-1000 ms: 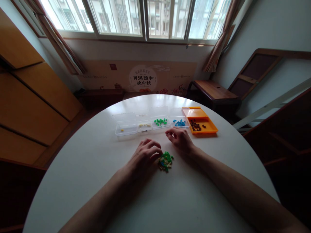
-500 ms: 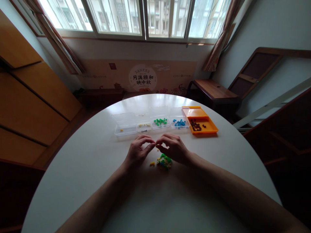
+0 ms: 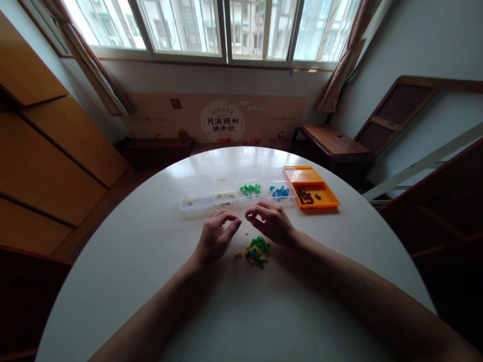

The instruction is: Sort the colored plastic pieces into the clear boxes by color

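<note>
Between the thumb and index finger of my right hand (image 3: 271,220) is a small green block (image 3: 246,215). My left hand (image 3: 217,234) is just left of it, thumb and index fingertips pinched together; whatever is between them, if anything, is too small to make out. Below the hands lies a heap of small building blocks (image 3: 258,250), mostly green, with yellow, cream and some blue. A yellow block (image 3: 238,255) rests left of the heap, and a tiny yellow piece (image 3: 246,233) lies above it.
Clear open boxes line up beyond my hands: one with a yellow piece (image 3: 196,205), one with cream pieces (image 3: 225,201), one with green blocks (image 3: 249,190), one with blue blocks (image 3: 279,192). An orange case (image 3: 328,201) with dark brown pieces stands at the right on the round white table (image 3: 128,241).
My hands were touching at the fingertips and have come apart. The right hand has moved slightly up and away, with the green block now showing in its pinch.
</note>
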Available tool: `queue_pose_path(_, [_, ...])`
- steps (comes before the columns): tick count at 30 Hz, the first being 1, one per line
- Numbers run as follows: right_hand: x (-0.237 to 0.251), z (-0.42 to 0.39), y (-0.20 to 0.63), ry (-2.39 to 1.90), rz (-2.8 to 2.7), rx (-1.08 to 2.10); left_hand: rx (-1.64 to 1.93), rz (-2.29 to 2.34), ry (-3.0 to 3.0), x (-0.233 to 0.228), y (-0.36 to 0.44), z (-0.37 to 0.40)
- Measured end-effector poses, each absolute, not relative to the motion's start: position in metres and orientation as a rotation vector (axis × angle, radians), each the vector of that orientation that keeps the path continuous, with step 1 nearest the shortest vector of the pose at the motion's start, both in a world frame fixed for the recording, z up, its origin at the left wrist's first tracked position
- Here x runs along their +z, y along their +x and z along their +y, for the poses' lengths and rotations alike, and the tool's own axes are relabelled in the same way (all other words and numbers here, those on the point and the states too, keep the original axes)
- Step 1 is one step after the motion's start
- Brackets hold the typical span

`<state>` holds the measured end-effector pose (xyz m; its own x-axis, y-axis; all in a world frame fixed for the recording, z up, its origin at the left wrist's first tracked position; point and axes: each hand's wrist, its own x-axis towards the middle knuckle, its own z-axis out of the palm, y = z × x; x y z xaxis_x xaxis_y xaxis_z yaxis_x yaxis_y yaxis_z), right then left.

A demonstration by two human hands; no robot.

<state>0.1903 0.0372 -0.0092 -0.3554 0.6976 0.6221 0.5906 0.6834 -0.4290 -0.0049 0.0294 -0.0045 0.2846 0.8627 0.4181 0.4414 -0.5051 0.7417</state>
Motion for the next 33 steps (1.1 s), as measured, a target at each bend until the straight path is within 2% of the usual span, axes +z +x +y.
queue_pose_path(11, [0.004, 0.102, 0.190, -1.323, -1.762, 0.323, 1.108, 1.182, 2.130, -0.002, -0.005, 0.027])
queue_pose_path(22, [-0.015, 0.056, 0.212, -1.199, -1.889, 0.368, 0.991, 1.145, 2.313, -0.003, -0.003, 0.026])
queue_pose_path(33, [-0.014, 0.038, 0.198, -1.144, -1.919, 0.377, 0.801, 1.153, 2.617, -0.003, 0.002, 0.018])
